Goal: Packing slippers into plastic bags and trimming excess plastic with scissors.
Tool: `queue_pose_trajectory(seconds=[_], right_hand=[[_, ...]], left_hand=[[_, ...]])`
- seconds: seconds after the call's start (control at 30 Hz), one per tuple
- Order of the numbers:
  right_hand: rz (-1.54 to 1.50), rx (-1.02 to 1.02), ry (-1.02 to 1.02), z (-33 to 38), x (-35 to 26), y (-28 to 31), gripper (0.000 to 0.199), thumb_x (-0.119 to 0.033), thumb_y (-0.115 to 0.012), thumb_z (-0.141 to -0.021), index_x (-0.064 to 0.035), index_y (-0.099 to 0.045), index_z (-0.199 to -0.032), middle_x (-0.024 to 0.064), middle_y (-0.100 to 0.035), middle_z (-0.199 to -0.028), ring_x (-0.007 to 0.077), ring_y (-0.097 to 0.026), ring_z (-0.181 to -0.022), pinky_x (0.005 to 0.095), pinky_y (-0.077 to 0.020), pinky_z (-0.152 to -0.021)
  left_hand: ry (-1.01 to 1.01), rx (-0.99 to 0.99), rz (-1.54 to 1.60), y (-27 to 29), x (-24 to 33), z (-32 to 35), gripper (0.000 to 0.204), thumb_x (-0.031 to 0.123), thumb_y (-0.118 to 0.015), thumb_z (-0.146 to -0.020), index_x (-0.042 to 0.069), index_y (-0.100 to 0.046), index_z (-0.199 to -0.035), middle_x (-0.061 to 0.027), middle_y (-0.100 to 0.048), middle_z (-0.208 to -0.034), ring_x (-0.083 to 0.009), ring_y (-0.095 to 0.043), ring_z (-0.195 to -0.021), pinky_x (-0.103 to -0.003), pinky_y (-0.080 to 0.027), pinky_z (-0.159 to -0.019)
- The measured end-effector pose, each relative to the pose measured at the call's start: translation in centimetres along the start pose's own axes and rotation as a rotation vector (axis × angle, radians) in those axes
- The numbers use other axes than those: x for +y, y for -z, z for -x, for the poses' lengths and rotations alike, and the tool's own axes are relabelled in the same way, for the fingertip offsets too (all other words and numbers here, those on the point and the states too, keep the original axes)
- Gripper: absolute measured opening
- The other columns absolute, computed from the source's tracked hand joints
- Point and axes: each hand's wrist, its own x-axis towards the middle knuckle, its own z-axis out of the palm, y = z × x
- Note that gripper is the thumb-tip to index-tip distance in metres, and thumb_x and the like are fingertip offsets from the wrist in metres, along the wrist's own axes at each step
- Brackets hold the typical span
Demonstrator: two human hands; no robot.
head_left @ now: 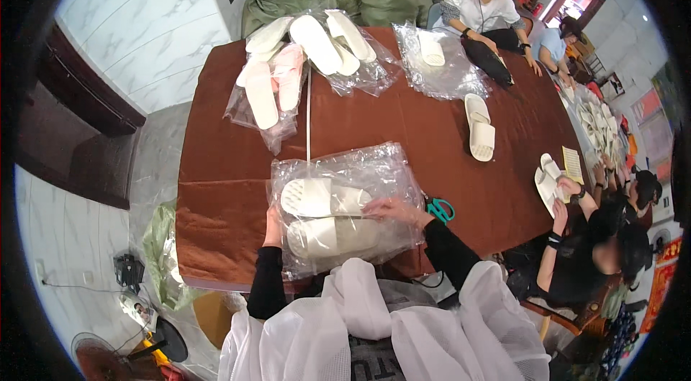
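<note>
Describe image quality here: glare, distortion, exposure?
Head view: glare streaks the clear plastic bag at the left hand; in head, fisheye distortion bows the brown tablecloth edges; in head, the far doorway looks washed out, and the picture's corners go black.

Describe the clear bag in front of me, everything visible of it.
The bag looks like thin plastic: see-through, glossy, creased, roughly rectangular. It lies nearly flat on the brown cloth, near the wearer's edge. Two cream slippers lie side by side within its outline. The left hand is at its left edge; the right hand is at its right part, inside or on top unclear.
</note>
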Motion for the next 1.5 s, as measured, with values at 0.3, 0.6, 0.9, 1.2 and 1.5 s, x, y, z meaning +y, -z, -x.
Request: queue_pose_trajectory(seconds=[0.3,0.6,0.9,1.2,1.5], right_hand=[[0.269,0.076,0.153,-3.3,-1.8,-2.2,0.024,-0.021,-0.056,-0.095,-0.0087,-0.067,-0.112,0.0142,-0.061,-0.122,0.0255,-0.058,-0.115,0.0376,-0.0441,-0.099],[0.855,0.138,0.736,-5.6,-0.9,-6.8,0.035,-0.018,-0.058,-0.086,-0.0122,-0.061,-0.121,0.0114,-0.039,-0.146,0.0315,-0.031,-0.139,0.0493,-0.0232,-0.114],[0.983,-0.137,0.529,-2.5,-1.8,-3.6,0.024,-0.013,-0.053,-0.087,-0.0053,-0.059,-0.11,0.0123,-0.044,-0.139,0.0296,-0.032,-0.138,0.0474,-0.0216,-0.116],[0.91,-0.105,0.631,-4.3,-1.2,-5.8,0.026,-0.014,-0.049,-0.087,-0.005,-0.059,-0.108,0.0145,-0.049,-0.13,0.0334,-0.041,-0.13,0.0464,-0.0276,-0.114],[0.534,0.331,0.318,5.5,3.0,3.8,0.035,-0.012,-0.05,-0.089,-0.0023,-0.06,-0.12,0.0125,-0.056,-0.126,0.0309,-0.048,-0.12,0.0366,-0.0355,-0.107]], left_hand=[[0.005,-0.047,0.016,-0.2,1.8,1.0,0.04,0.022,-0.046,-0.099,-0.004,-0.051,-0.129,-0.0102,-0.062,-0.117,-0.0173,-0.059,-0.103,-0.031,-0.049,-0.089],[-0.067,-0.057,-0.132,0.1,3.2,0.6,0.04,0.019,-0.041,-0.101,-0.003,-0.049,-0.134,-0.0088,-0.056,-0.13,-0.0168,-0.052,-0.119,-0.031,-0.042,-0.1],[0.331,0.126,0.434,2.9,10.1,0.5,0.037,0.001,-0.048,-0.095,0.002,-0.052,-0.132,-0.0107,-0.059,-0.13,-0.0208,-0.062,-0.106,-0.03,-0.048,-0.092],[-0.109,0.08,-0.972,0.5,10.3,5.1,0.045,0.022,-0.054,-0.094,0.024,-0.048,-0.139,-0.0023,-0.028,-0.156,-0.0311,-0.019,-0.145,-0.066,-0.009,-0.112],[0.026,0.129,-1.123,-0.2,7.0,5.7,0.047,0.03,-0.052,-0.096,0.026,-0.044,-0.143,-0.002,-0.029,-0.156,-0.032,-0.021,-0.144,-0.062,-0.011,-0.113]])
